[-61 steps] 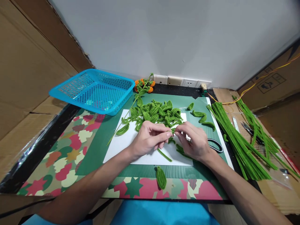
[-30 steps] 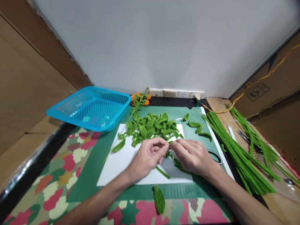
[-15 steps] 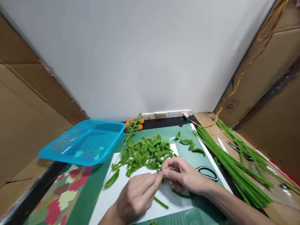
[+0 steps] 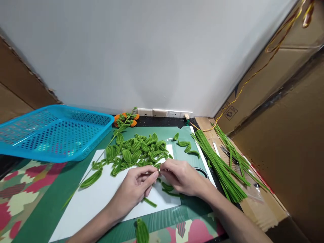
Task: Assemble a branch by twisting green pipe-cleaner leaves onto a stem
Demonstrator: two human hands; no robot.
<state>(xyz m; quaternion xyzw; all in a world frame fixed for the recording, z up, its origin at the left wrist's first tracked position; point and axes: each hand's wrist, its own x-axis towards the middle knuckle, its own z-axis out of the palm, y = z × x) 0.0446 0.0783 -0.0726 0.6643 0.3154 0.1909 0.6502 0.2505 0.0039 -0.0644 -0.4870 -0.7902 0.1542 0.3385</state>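
My left hand [image 4: 139, 184] and my right hand [image 4: 179, 175] meet over a white sheet [image 4: 106, 189], both closed with fingertips pinched together. Between them they grip a small green pipe cleaner piece, mostly hidden by the fingers. A short pipe cleaner [image 4: 150, 202] shows below my left hand, and another bent strip [image 4: 170, 193] lies under my right. Just beyond the hands is a heap of green pipe-cleaner leaves [image 4: 135, 146]. One leaf [image 4: 142, 231] lies near the front edge. Partly hidden behind my right wrist is a black-and-white looped handle [image 4: 201, 172].
A blue perforated basket [image 4: 83, 148] stands at left. Behind the heap lies a stem with orange blossoms [image 4: 133, 123]. At right are a bundle of green pipe cleaners [image 4: 222, 168], pliers [image 4: 229, 154] and cardboard walls [image 4: 280, 128]. Wall sockets [image 4: 174, 114] and a yellow cord [image 4: 243, 89] are behind.
The camera view has swung, so most things appear further left and the front leaf shows fully. My hands remain pinched together; my left hand has turned, showing its thumb and curled fingers.
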